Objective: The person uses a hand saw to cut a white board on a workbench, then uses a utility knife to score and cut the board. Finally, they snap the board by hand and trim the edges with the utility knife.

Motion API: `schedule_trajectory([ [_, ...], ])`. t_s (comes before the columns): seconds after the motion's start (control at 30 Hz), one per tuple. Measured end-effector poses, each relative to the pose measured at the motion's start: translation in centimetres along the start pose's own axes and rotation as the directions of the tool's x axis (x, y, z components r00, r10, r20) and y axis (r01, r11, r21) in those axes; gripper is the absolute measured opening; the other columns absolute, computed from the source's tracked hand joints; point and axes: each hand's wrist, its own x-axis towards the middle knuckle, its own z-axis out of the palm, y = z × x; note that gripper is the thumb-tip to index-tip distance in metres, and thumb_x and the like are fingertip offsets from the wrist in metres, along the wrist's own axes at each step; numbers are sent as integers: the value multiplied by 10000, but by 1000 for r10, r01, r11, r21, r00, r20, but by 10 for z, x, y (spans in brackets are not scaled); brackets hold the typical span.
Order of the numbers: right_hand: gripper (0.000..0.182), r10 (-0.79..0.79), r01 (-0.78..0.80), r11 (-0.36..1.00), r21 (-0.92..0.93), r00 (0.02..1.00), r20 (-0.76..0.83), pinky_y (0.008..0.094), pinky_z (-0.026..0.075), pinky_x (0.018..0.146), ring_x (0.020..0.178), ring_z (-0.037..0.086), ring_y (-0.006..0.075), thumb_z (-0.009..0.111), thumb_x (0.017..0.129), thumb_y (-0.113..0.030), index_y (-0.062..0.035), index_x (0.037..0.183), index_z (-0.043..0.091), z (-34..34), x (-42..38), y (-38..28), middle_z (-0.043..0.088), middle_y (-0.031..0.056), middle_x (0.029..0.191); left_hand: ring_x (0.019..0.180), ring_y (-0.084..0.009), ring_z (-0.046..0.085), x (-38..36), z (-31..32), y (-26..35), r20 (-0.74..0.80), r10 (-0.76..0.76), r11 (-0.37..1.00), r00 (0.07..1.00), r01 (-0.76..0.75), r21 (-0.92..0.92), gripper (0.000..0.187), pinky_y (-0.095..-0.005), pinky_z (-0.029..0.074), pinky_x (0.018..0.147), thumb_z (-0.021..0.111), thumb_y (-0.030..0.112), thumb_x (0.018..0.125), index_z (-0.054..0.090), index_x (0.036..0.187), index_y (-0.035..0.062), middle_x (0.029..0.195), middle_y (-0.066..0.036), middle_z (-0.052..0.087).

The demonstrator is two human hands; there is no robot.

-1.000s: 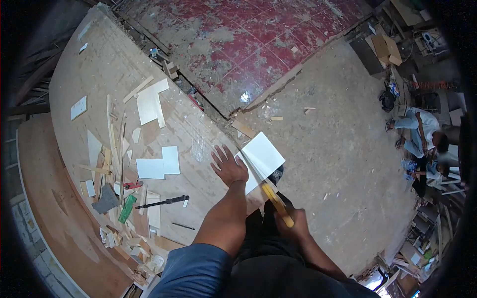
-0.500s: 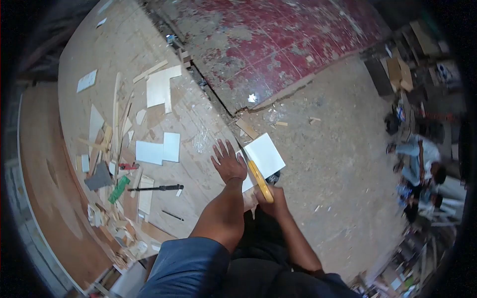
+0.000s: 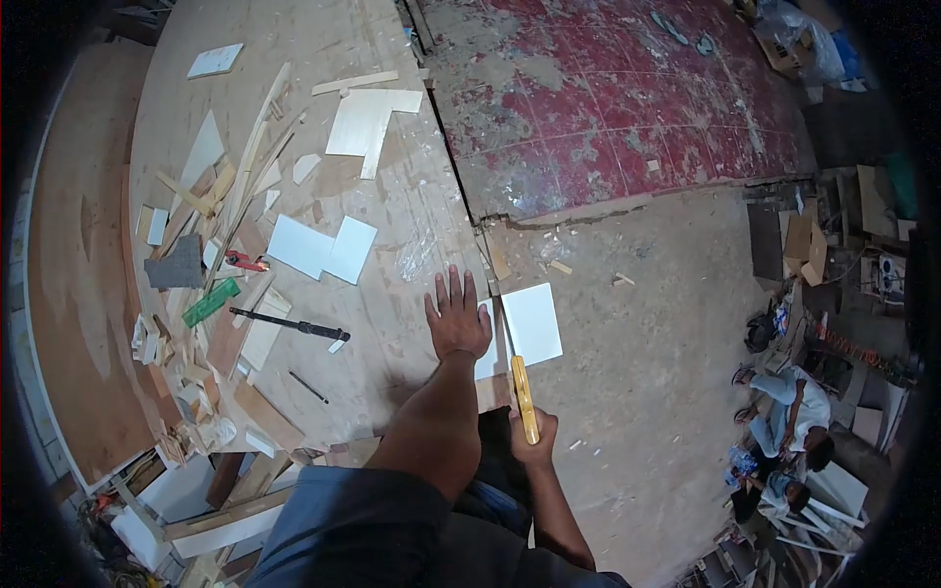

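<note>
My left hand (image 3: 459,325) lies flat with fingers spread, pressing a white board (image 3: 534,321) at the edge of the wooden worktable. In my right hand (image 3: 534,443) is a handsaw (image 3: 523,390), gripped by its yellow handle. Its thin blade points away from me, running along the board just right of my left thumb. Part of the board juts past the table edge over the floor; another part shows beneath my left hand. Left of my hands lie an L-shaped white piece (image 3: 323,250), a black rod-like tool (image 3: 289,322) and a thin dark pen-like stick (image 3: 309,387).
Wood strips and offcuts clutter the table's left side, with a green piece (image 3: 210,303), a red tool (image 3: 246,262) and a grey cloth-like piece (image 3: 174,262). A pale L-shaped panel (image 3: 371,127) lies farther up. People (image 3: 799,412) sit at the right beyond the concrete floor (image 3: 667,392).
My right hand and the saw handle have drawn back toward my body, exposing more blade. My left hand stays flat on the board. The head view has turned.
</note>
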Motion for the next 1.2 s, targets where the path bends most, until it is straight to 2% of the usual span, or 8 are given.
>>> schedule_trajectory([
  [0.1,283,-29,30,999,27,999,-13,312,344,446,483,444,81,672,872,-53,-37,645,503,5,-3,7,451,11,532,1555,-343,61,0,-1,0,22,3,1000,1000,-2,-18,699,-557,70,1220,434,364,982,215,1610,147,1697,-105,79],
  [0.27,300,-109,109,994,-8,994,-22,333,345,440,435,449,144,675,860,-75,-50,635,479,7,-4,24,429,56,513,1555,-344,58,0,-5,1,35,-1,1000,999,1,-10,708,-558,71,1218,442,362,978,210,1611,145,1696,-108,79],
  [0.47,302,-129,129,992,-11,991,30,342,342,440,427,451,169,673,849,-69,-52,627,468,-1,-2,40,432,67,509,1556,-341,48,1,-1,0,24,0,1000,1000,0,-16,723,-557,62,1218,451,368,972,202,1613,144,1698,-106,69],
  [0.57,291,-108,109,994,-17,993,55,337,388,457,441,475,168,659,848,-62,-43,623,475,-3,0,33,456,76,526,1557,-340,46,0,-1,0,31,-1,1000,1000,1,-21,728,-559,58,1219,457,369,968,202,1613,144,1697,-107,67],
  [0.77,293,-62,62,998,6,990,123,334,363,448,434,457,161,658,851,-44,-42,626,470,-24,12,26,440,80,522,1556,-341,51,0,-2,0,33,-1,999,999,3,-44,739,-570,57,1221,471,368,961,203,1612,144,1695,-112,75],
  [0.87,298,-99,103,995,-19,985,139,331,360,450,438,451,154,665,854,-46,-40,628,472,-33,18,28,436,75,523,1556,-343,55,0,-3,-1,23,2,999,1000,-1,-49,740,-570,58,1221,474,366,959,206,1611,143,1695,-113,78],
  [1.13,280,-105,108,994,-30,990,89,331,388,452,443,473,150,677,856,-75,-33,641,503,-11,7,15,472,79,524,1555,-341,55,1,-3,-2,46,5,1000,999,-4,-24,734,-569,52,1222,448,372,962,200,1612,138,1695,-112,77],
  [1.2,338,-108,109,994,-16,992,71,338,337,434,425,452,158,683,868,-88,-55,622,453,-8,5,7,444,54,508,1556,-342,50,1,3,-2,7,8,999,1000,-8,-33,732,-570,50,1221,438,378,962,202,1612,136,1695,-112,76],
])
